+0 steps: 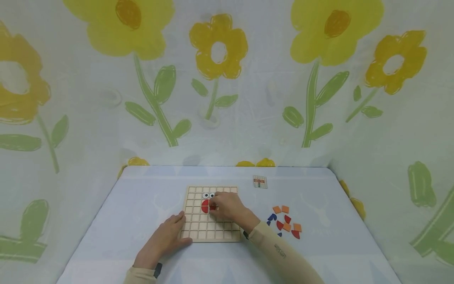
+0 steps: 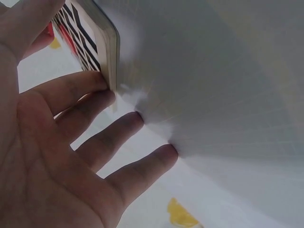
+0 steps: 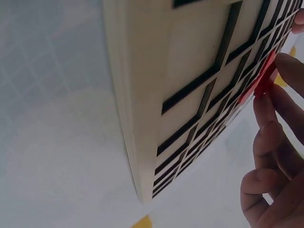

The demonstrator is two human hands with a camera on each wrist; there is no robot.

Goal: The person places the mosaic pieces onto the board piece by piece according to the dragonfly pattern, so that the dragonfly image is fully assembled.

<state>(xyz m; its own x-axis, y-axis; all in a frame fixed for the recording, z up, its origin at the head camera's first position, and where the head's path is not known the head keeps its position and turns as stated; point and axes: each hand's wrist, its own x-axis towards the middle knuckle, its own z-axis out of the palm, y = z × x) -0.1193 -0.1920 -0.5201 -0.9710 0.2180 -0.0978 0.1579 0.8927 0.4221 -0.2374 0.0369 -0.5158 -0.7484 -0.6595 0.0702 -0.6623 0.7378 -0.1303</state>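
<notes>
A light wooden grid board (image 1: 202, 232) lies on the table. Red pieces (image 1: 204, 206) sit in its upper middle, below two round eye pieces (image 1: 205, 195). Over these cells, my right hand (image 1: 228, 206) pinches a red piece (image 3: 266, 83) between thumb and fingertips, tilted against the grid; the fingers partly hide it in the head view. At the board's lower left corner rests my left hand (image 1: 167, 235), fingers extended and spread, with fingertips at the left edge and the thumb along the front edge.
Right of the board lie loose orange squares (image 1: 277, 210), red quarter-circles (image 1: 296, 234) and small blue pieces (image 1: 272, 217). A small pattern card (image 1: 260, 182) lies behind them. A flowered cloth (image 1: 248, 118) hangs around the table's back and sides.
</notes>
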